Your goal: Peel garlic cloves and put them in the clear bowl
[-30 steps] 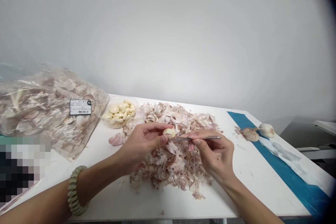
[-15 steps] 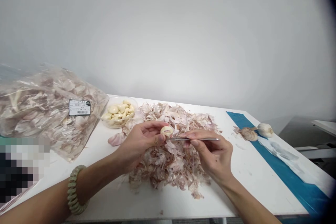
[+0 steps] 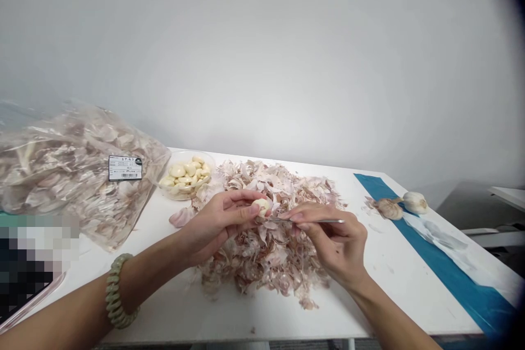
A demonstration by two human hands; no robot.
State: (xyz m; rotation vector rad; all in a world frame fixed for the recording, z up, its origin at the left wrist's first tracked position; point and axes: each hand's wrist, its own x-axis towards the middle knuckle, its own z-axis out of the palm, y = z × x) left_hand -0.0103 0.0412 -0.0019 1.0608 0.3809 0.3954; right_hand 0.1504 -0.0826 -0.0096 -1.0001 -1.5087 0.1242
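Pale and rounded, a garlic clove (image 3: 261,206) is pinched between the thumb and fingers of my left hand (image 3: 221,221). My right hand (image 3: 334,235) grips a thin metal tool (image 3: 324,221), its handle pointing right and its tip close to the clove; whether the tip touches it I cannot tell. Both hands are over a heap of garlic skins (image 3: 274,262). An unpeeled clove (image 3: 180,217) with pinkish skin lies left of the heap. Behind it a clear round bowl (image 3: 174,194) holds several peeled cloves (image 3: 191,169).
At the left lies a clear plastic bag (image 3: 82,175) full of garlic skins, bearing a label. On the right a blue strip (image 3: 443,273) runs along the white table (image 3: 394,279), with two garlic bulbs (image 3: 414,202) and thin white plastic (image 3: 438,240) on it. A wall stands behind.
The clove has turned a little in my left fingers and shows a smoother, paler side. My right hand and the tool have shifted very slightly to the right and down.
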